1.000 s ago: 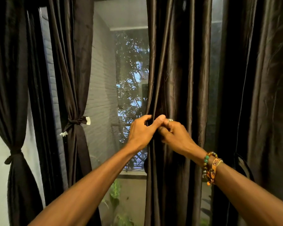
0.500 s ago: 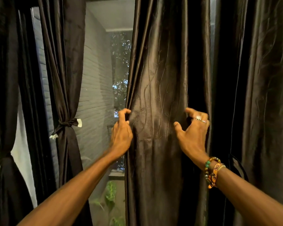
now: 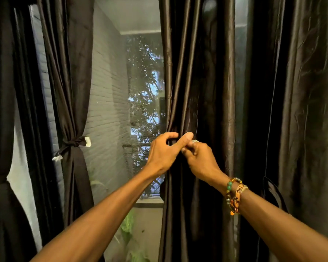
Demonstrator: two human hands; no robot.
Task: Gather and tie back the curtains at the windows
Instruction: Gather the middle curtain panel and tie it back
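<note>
A dark brown satin curtain (image 3: 197, 76) hangs in the middle, bunched into narrow folds at hand height. My left hand (image 3: 164, 154) grips its left edge, thumb stretched to the right over the gathered cloth. My right hand (image 3: 201, 159), with a ring and beaded bracelets at the wrist, pinches the same folds from the right, touching the left thumb. To the left, a curtain (image 3: 72, 91) hangs tied at its waist with a knotted band (image 3: 74, 143). Another tied curtain (image 3: 0, 129) hangs at the far left.
A loose dark curtain (image 3: 301, 110) fills the right side, with a dark loop (image 3: 273, 193) hanging by it. Through the window glass (image 3: 146, 103) I see a grey brick wall (image 3: 106, 114), trees and green plants (image 3: 129, 227) below.
My hands were apart with the curtain spread between them; now they have come together, bunching the cloth into narrow folds. The curtain's left edge has shifted right, baring more window.
</note>
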